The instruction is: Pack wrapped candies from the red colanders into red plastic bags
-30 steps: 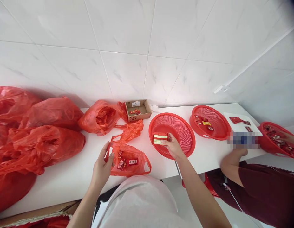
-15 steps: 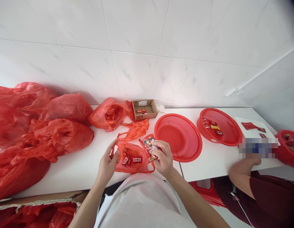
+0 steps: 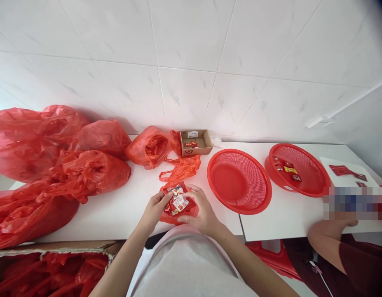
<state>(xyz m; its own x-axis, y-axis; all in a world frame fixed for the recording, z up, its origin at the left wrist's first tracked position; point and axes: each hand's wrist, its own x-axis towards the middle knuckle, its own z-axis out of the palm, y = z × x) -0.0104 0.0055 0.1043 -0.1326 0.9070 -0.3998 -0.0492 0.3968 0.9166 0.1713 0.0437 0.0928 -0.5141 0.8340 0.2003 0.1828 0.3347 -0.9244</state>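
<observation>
White table (image 3: 112, 212): at lower centre, my left hand (image 3: 154, 210) pinches the bag (image 3: 169, 219), seemingly steadying it; my half-open right hand (image 3: 205, 214) curves round packets (image 3: 180, 203).

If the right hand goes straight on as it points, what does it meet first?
Likely the white printed packet over the red bag, just ahead of the right hand; depth is unclear.

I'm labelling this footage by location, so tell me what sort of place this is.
Perhaps a small packing or sorting workroom: bulging red bags crowd a white tabletop, with red mesh baskets and small wrapped packets.
</observation>
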